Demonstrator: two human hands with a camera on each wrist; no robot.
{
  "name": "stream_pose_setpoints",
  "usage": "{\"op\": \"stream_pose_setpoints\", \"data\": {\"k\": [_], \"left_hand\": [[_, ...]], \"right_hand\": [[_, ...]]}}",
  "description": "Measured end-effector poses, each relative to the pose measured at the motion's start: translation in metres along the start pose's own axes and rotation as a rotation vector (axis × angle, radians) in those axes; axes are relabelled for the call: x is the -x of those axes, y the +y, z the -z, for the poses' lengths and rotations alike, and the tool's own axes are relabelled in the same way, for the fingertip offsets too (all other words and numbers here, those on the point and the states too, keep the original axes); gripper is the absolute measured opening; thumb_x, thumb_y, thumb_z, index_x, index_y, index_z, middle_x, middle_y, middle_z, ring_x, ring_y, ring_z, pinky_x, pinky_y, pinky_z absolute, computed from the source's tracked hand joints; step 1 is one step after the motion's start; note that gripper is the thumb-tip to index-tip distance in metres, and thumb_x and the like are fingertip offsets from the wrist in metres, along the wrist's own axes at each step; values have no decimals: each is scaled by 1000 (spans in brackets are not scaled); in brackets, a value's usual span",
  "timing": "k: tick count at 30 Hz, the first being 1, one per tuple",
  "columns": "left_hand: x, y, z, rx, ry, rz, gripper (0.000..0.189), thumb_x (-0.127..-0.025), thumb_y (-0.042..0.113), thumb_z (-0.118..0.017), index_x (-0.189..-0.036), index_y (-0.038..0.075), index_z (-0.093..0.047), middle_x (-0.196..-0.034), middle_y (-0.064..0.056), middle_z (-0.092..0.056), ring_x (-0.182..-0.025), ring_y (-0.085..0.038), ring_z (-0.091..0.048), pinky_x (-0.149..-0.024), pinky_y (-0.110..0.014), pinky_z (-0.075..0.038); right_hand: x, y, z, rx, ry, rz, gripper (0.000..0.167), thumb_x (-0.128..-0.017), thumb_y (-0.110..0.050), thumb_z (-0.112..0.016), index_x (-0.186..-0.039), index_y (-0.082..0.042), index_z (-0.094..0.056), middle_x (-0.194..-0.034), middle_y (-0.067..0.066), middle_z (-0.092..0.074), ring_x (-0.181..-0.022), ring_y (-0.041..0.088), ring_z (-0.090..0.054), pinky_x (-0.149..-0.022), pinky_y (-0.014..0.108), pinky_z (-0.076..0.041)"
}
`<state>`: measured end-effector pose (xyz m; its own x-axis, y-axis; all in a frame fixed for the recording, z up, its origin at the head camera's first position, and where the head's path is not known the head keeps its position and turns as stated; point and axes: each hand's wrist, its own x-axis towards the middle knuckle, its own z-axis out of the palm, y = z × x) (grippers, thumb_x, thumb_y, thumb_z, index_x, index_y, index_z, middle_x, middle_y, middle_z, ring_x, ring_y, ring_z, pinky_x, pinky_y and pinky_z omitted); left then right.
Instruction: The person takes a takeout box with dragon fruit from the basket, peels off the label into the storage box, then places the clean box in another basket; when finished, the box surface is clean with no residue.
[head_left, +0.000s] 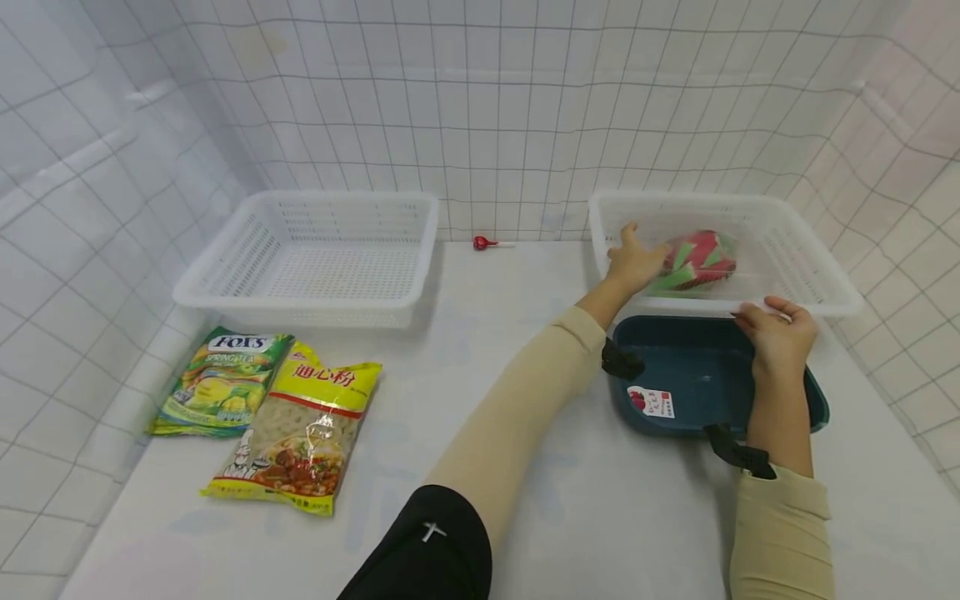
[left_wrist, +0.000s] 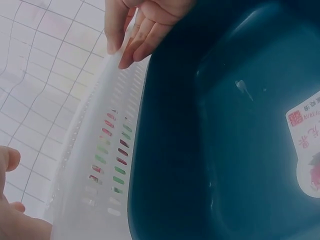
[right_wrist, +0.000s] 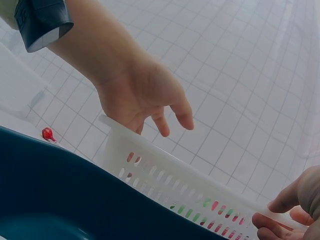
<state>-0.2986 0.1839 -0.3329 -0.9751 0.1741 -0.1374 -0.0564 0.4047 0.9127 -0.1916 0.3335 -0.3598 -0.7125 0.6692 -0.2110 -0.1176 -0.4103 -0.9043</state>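
Observation:
A white plastic basket [head_left: 813, 275] at the back right holds a clear bag with a red and green dragon fruit [head_left: 705, 257] in it. Over the basket's left part reaches my left hand [head_left: 636, 260], fingers spread beside the bag; whether they touch it I cannot tell. My right hand [head_left: 783, 340] pinches the basket's front rim, with the thumb on one side and fingers on the other in the right wrist view. Just in front of the basket sits a dark teal tub [head_left: 701, 383] with a white fruit label [head_left: 651, 402] inside.
Another white basket [head_left: 300, 310] stands at the back left. Before it lie a green Fox's candy bag [head_left: 217, 383] and a yellow food bag [head_left: 300, 425]. A red lollipop [head_left: 482, 242] lies between the baskets. White grid-patterned sheeting [head_left: 517, 108] surrounds the table.

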Motion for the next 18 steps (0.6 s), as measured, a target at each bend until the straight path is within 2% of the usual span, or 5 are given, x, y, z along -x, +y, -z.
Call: {"op": "stream_pose_setpoints", "data": {"k": [2, 6, 12, 16, 18], "left_hand": [[-1, 1, 0, 5, -3, 10, 63, -97, 37, -56, -151, 27, -26, -142, -16, -39, -125, -29, -46, -91, -43, -45], [0, 0, 0, 5, -7, 1, 62, -98, 38, -55, -152, 24, -28, -144, -16, -37, -126, -29, -45, -90, -42, -44], [3, -4, 2, -31, -5, -67, 64, -97, 47, -53, -151, 20, -30, -147, -15, -36, -125, -29, -47, -92, -41, -46], [5, -9, 5, -41, 30, -154, 63, -97, 46, -56, -149, 19, -35, -136, -14, -49, -111, -24, -55, -84, -34, -48], [7, -12, 8, -20, 44, -202, 58, -97, 39, -57, -147, 17, -38, -126, -11, -56, -93, -18, -57, -74, -30, -47]], "right_hand": [[0, 0, 0, 5, 4, 4, 36, -80, 19, -64, -100, -4, -45, -68, 5, -55, -50, 11, -63, -51, 21, -53], [0, 1, -1, 7, 10, 7, 37, -80, 20, -64, -100, -4, -45, -70, 6, -54, -50, 11, -63, -52, 21, -53], [0, 1, -1, 7, 16, -2, 37, -80, 19, -65, -100, -4, -45, -72, 6, -55, -50, 11, -63, -51, 21, -53], [0, 1, 1, 15, 6, -5, 36, -81, 18, -65, -100, -5, -45, -72, 6, -55, -52, 11, -64, -52, 21, -53], [-1, 0, 2, 20, 1, -5, 36, -81, 17, -65, -101, -5, -45, -71, 5, -56, -52, 11, -64, -52, 21, -53]]}}
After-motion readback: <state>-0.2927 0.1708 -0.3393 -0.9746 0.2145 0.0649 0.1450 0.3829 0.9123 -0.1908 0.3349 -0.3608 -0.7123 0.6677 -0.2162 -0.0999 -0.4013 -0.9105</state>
